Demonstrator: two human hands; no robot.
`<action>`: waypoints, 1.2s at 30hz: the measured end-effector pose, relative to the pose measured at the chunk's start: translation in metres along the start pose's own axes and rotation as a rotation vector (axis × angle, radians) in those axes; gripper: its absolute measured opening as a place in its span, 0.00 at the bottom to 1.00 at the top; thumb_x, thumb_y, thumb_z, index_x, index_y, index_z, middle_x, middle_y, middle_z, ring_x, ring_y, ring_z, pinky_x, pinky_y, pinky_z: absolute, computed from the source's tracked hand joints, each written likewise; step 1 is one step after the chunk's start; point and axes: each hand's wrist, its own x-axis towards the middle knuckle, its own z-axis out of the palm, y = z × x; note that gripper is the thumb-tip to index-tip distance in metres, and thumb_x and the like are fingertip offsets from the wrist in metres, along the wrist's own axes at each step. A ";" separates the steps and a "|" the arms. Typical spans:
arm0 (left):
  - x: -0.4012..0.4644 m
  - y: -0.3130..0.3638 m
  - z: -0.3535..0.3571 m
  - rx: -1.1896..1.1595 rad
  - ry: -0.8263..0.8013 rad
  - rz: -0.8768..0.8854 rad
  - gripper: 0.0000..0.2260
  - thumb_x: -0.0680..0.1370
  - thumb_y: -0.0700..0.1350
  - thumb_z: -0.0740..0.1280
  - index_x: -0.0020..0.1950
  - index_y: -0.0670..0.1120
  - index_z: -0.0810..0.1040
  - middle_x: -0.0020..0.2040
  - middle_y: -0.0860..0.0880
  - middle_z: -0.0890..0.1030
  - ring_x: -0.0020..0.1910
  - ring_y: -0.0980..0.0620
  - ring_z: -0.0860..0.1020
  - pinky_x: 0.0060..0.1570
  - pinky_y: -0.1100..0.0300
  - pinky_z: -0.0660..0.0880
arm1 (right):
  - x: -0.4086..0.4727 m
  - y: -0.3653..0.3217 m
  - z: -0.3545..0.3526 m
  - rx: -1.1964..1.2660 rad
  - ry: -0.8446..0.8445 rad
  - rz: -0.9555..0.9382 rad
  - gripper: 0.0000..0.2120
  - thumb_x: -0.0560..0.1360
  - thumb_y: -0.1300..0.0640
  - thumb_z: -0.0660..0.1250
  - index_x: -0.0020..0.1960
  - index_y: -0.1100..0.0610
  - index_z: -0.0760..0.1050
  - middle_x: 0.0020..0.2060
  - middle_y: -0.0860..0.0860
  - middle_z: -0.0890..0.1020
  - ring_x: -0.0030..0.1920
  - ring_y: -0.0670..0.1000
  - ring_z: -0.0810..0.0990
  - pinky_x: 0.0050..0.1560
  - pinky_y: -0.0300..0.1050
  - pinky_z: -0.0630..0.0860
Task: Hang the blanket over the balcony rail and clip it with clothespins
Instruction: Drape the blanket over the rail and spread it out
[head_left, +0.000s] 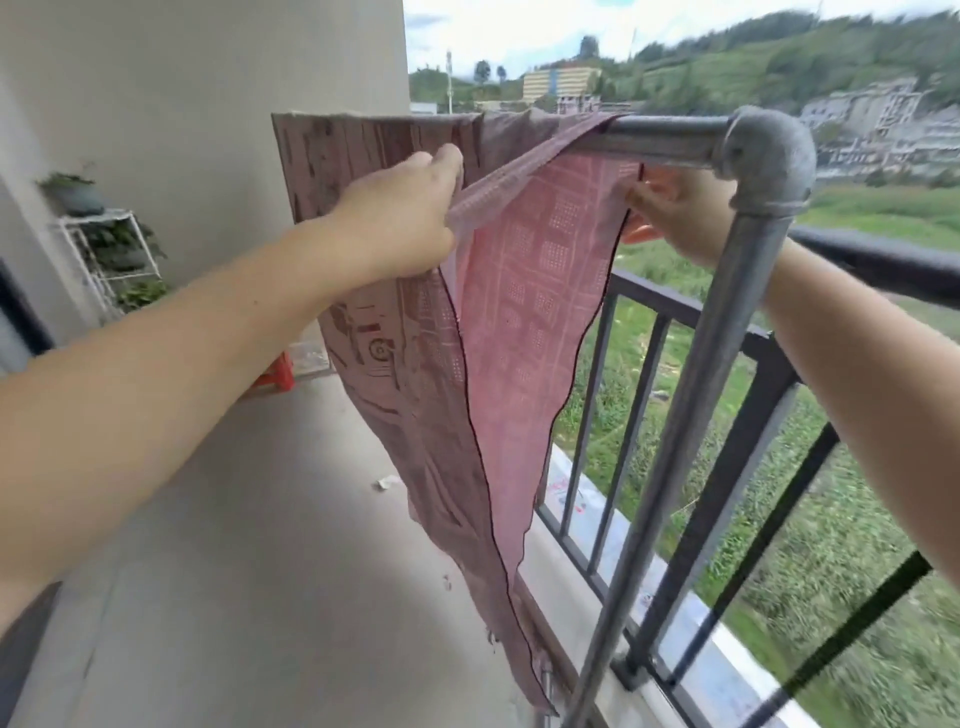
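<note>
Both grips pinch the pink blanket (524, 291): left hand (410, 218) outstretched, right hand (675, 213) beneath the rail (660, 136).

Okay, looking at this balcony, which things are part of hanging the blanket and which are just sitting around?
Part of the job:
blanket
grey pipe rail
left hand, gripping the blanket
right hand, at its edge

Just sitting around:
plant rack
red stool
scrap on the floor

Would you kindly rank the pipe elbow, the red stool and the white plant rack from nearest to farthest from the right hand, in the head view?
1. Pipe elbow, just right of the right hand.
2. Red stool, lower left on the floor.
3. White plant rack, far left.
</note>
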 end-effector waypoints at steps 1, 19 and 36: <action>-0.001 -0.010 0.000 0.022 -0.001 -0.018 0.10 0.73 0.38 0.60 0.53 0.41 0.66 0.48 0.42 0.71 0.46 0.40 0.73 0.46 0.44 0.73 | -0.003 -0.003 0.004 -0.025 -0.016 -0.013 0.16 0.79 0.63 0.58 0.64 0.69 0.68 0.59 0.64 0.76 0.29 0.34 0.80 0.33 0.30 0.77; -0.041 0.029 0.080 -0.156 -0.111 -0.084 0.07 0.76 0.46 0.59 0.41 0.45 0.64 0.46 0.40 0.77 0.48 0.36 0.77 0.38 0.55 0.65 | -0.022 0.012 -0.060 -0.102 0.149 0.061 0.11 0.75 0.68 0.61 0.42 0.53 0.69 0.32 0.41 0.77 0.33 0.32 0.77 0.40 0.32 0.74; -0.016 0.168 -0.033 -0.457 0.527 0.457 0.13 0.75 0.44 0.63 0.34 0.48 0.62 0.26 0.54 0.65 0.27 0.46 0.69 0.28 0.61 0.59 | -0.080 -0.016 -0.116 -0.300 0.246 0.016 0.19 0.77 0.54 0.57 0.35 0.67 0.73 0.30 0.62 0.78 0.32 0.58 0.76 0.36 0.47 0.74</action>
